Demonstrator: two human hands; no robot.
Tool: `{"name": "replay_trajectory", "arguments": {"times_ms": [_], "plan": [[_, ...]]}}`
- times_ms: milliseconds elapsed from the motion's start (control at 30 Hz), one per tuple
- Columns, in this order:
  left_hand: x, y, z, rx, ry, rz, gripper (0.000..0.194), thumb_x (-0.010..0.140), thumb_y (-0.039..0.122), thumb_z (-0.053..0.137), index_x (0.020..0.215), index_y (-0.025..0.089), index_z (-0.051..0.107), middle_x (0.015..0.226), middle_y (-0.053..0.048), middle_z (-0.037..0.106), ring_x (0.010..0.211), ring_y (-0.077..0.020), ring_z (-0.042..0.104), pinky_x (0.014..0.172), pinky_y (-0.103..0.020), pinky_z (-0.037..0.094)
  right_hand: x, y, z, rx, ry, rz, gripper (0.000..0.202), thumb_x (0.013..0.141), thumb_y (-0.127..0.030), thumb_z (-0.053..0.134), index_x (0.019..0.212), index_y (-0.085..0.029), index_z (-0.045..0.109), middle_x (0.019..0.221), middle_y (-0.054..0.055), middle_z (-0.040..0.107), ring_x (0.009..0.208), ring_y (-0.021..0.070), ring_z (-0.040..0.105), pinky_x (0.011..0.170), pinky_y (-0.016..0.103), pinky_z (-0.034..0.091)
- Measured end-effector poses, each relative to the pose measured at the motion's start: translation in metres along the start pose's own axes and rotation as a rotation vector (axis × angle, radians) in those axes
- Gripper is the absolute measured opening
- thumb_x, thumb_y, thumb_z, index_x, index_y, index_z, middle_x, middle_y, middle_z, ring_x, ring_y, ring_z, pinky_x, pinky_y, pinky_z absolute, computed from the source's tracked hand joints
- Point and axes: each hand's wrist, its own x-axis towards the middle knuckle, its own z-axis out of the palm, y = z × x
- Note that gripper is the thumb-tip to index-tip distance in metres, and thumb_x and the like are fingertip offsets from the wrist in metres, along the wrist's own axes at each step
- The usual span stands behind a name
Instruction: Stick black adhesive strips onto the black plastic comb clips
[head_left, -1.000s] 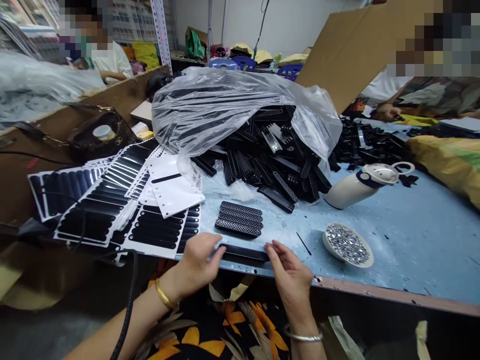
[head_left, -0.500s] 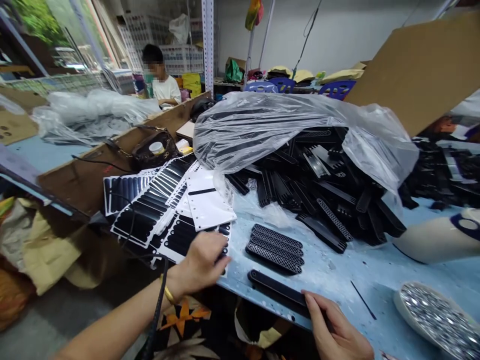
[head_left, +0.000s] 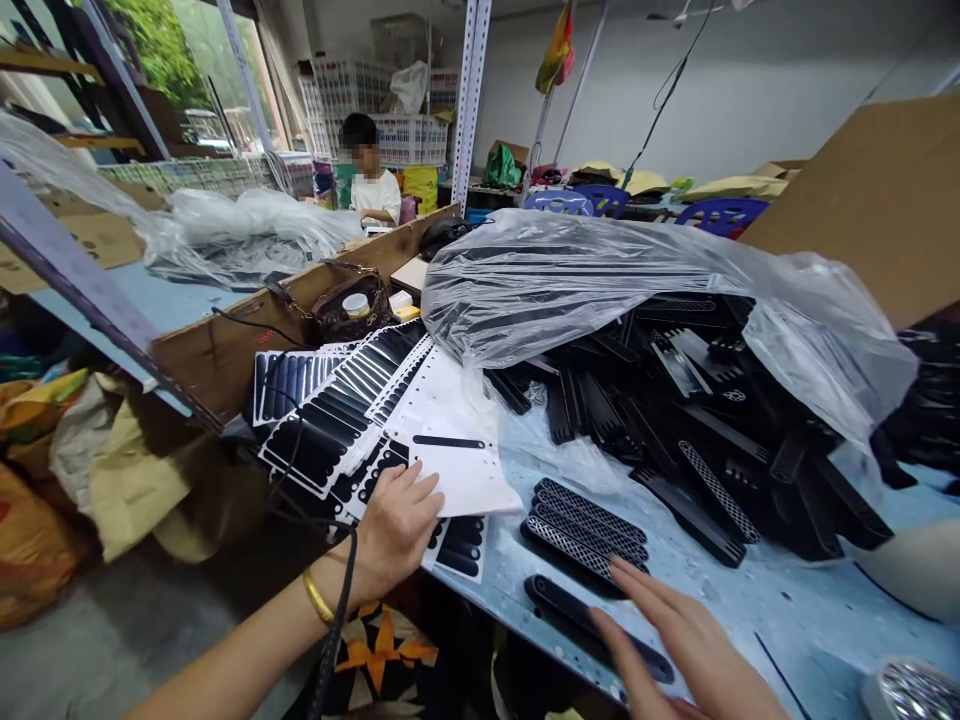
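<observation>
My left hand is at the lower left corner of a white backing sheet, its fingers bent over the edge; the thumb is hidden. One black strip is on that sheet. More sheets of black strips lie fanned out beneath and behind it. My right hand is open, thumb and fingers apart, above a long black plastic piece lying on the table's near edge. Just beyond it, several black pieces with a lattice pattern lie side by side.
A clear plastic bag partly covers a heap of black fork-ended pieces. At lower right stand a dish of shiny bits and a pale rounded object. A wooden board edges the left side. Another person sits far behind.
The right fingers have let go of the black plastic piece and spread. My left hand has come onto the white sheet, which has shifted slightly toward me. The view has swung left.
</observation>
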Motion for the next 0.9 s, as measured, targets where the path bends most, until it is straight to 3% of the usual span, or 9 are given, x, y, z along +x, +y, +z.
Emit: {"name": "replay_trajectory", "arguments": {"times_ms": [100, 233, 300, 367, 433, 500, 600, 767, 900], "plan": [[-0.009, 0.015, -0.006, -0.079, -0.031, -0.012, 0.024, 0.081, 0.004, 0.048, 0.093, 0.015, 0.066, 0.102, -0.011, 0.073, 0.105, -0.0343, 0.065, 0.085, -0.051, 0.05, 0.034, -0.033, 0.035, 0.028, -0.151, -0.313, 0.036, 0.082, -0.016, 0.062, 0.118, -0.016, 0.062, 0.111, 0.013, 0.07, 0.103, 0.0287, 0.064, 0.085, 0.042, 0.053], [-0.025, 0.02, -0.02, -0.245, 0.018, -0.11, 0.024, 0.081, 0.02, 0.062, 0.103, 0.019, 0.069, 0.114, -0.013, 0.071, 0.109, -0.0366, 0.065, 0.087, -0.053, 0.051, 0.052, -0.052, 0.075, -0.07, -0.486, -0.401, 0.043, 0.075, -0.004, 0.056, 0.115, -0.018, 0.062, 0.105, 0.011, 0.071, 0.091, 0.0257, 0.063, 0.081, 0.042, 0.049], [-0.034, 0.015, -0.031, -0.384, 0.085, -0.324, 0.042, 0.078, 0.033, 0.069, 0.118, 0.02, 0.065, 0.123, -0.015, 0.067, 0.111, -0.0352, 0.064, 0.091, -0.05, 0.051, 0.055, -0.05, 0.083, -0.062, -0.516, -0.402, 0.048, 0.071, 0.004, 0.049, 0.11, -0.018, 0.064, 0.092, 0.008, 0.072, 0.077, 0.0208, 0.062, 0.073, 0.035, 0.047], [-0.039, 0.008, -0.039, -0.569, 0.165, -0.67, 0.047, 0.078, 0.039, 0.069, 0.119, 0.017, 0.064, 0.117, -0.017, 0.069, 0.102, -0.0304, 0.069, 0.085, -0.042, 0.055, 0.054, -0.045, 0.086, 0.0, -0.439, -0.4, 0.05, 0.071, 0.006, 0.043, 0.111, -0.017, 0.064, 0.09, 0.008, 0.073, 0.071, 0.0187, 0.061, 0.065, 0.031, 0.044], [-0.037, 0.003, -0.041, -0.829, 0.194, -0.984, 0.041, 0.08, 0.044, 0.065, 0.105, 0.013, 0.068, 0.095, -0.015, 0.075, 0.08, -0.0261, 0.073, 0.063, -0.032, 0.057, 0.049, -0.041, 0.086, 0.09, -0.321, -0.431, 0.053, 0.074, 0.006, 0.039, 0.117, -0.015, 0.062, 0.097, 0.01, 0.073, 0.073, 0.0184, 0.063, 0.062, 0.031, 0.043], [-0.03, 0.0, -0.037, -1.137, 0.151, -1.128, 0.042, 0.075, 0.049, 0.067, 0.091, 0.01, 0.07, 0.076, -0.012, 0.073, 0.06, -0.022, 0.069, 0.045, -0.025, 0.048, 0.039, -0.04, 0.087, 0.152, -0.255, -0.476, 0.051, 0.078, 0.003, 0.04, 0.121, -0.014, 0.059, 0.101, 0.011, 0.073, 0.078, 0.0199, 0.064, 0.062, 0.032, 0.045], [-0.014, 0.001, -0.024, -1.438, 0.169, -1.134, 0.034, 0.065, 0.04, 0.076, 0.079, 0.009, 0.07, 0.064, -0.006, 0.069, 0.05, -0.0143, 0.06, 0.045, -0.022, 0.045, 0.023, -0.044, 0.086, 0.172, -0.252, -0.521, 0.047, 0.081, -0.001, 0.043, 0.124, -0.014, 0.058, 0.106, 0.012, 0.072, 0.088, 0.0237, 0.065, 0.066, 0.035, 0.048], [0.001, 0.003, -0.013, -1.483, 0.284, -1.116, 0.025, 0.059, 0.028, 0.08, 0.075, 0.01, 0.072, 0.061, -0.004, 0.068, 0.053, -0.0113, 0.059, 0.053, -0.02, 0.045, 0.022, -0.056, 0.072, 0.211, -0.275, -0.395, 0.036, 0.091, -0.032, 0.055, 0.122, -0.014, 0.059, 0.108, 0.016, 0.07, 0.095, 0.0283, 0.066, 0.077, 0.043, 0.054], [0.002, 0.011, -0.018, -1.532, 0.257, -1.058, 0.027, 0.064, 0.027, 0.077, 0.086, 0.012, 0.074, 0.069, -0.005, 0.071, 0.06, -0.0136, 0.062, 0.061, -0.023, 0.048, 0.048, -0.063, 0.077, 0.303, -0.144, -0.252, 0.024, 0.094, -0.023, 0.052, 0.115, -0.014, 0.06, 0.074, 0.007, 0.066, 0.065, 0.0185, 0.063, 0.06, 0.031, 0.052]]}}
